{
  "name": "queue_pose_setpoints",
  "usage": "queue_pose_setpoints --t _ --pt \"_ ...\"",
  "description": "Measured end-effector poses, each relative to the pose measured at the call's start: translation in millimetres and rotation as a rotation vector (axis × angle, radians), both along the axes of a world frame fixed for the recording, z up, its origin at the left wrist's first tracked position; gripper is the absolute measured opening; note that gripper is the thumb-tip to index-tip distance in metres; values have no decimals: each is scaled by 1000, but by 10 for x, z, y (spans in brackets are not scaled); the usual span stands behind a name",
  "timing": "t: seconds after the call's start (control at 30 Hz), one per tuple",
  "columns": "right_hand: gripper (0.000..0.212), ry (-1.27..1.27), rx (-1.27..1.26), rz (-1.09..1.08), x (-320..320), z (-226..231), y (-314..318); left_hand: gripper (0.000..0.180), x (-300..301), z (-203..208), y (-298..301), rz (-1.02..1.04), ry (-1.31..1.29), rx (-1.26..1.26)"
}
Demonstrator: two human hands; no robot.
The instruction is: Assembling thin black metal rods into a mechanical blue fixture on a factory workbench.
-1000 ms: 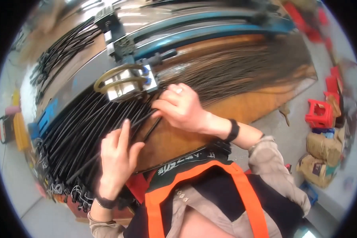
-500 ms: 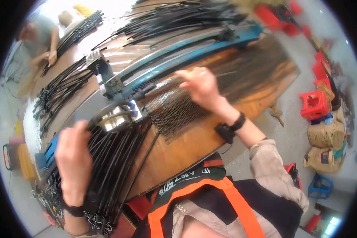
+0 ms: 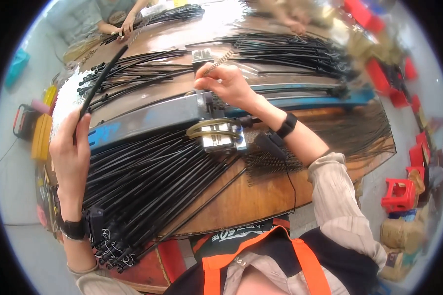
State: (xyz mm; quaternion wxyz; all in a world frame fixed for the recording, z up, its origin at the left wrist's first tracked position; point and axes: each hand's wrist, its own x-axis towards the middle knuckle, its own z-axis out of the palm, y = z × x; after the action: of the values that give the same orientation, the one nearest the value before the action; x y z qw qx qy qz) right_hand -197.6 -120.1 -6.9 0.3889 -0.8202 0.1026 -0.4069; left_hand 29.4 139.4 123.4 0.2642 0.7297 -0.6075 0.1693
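Red stool (image 3: 399,200); brown sacks (image 3: 401,234)

Left hand (image 3: 70,150) – black rod (image 3: 103,77) (tilted), right hand (image 3: 230,87) – coiled spring (image 3: 222,60)

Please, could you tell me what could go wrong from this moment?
The coil spring sticks out of the right hand, so it might slip or catch on something. The black rod points away from the left hand; its far end could knock other rods. The black cord hanging below the right wrist might snag.
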Motion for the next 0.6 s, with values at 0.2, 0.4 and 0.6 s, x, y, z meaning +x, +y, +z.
queue_pose_setpoints --t 0.2,0.4,0.6 --pt "12 149 -237 71 253 8 -45 23 255 -285 230 29 -9 20" --pt "7 241 -533 -94 393 -74 37 22 242 -375 62 8 -15 -28" --pt "13 357 -847 -361 -684 -162 -410 22 456 -531 48 -10 23 44"
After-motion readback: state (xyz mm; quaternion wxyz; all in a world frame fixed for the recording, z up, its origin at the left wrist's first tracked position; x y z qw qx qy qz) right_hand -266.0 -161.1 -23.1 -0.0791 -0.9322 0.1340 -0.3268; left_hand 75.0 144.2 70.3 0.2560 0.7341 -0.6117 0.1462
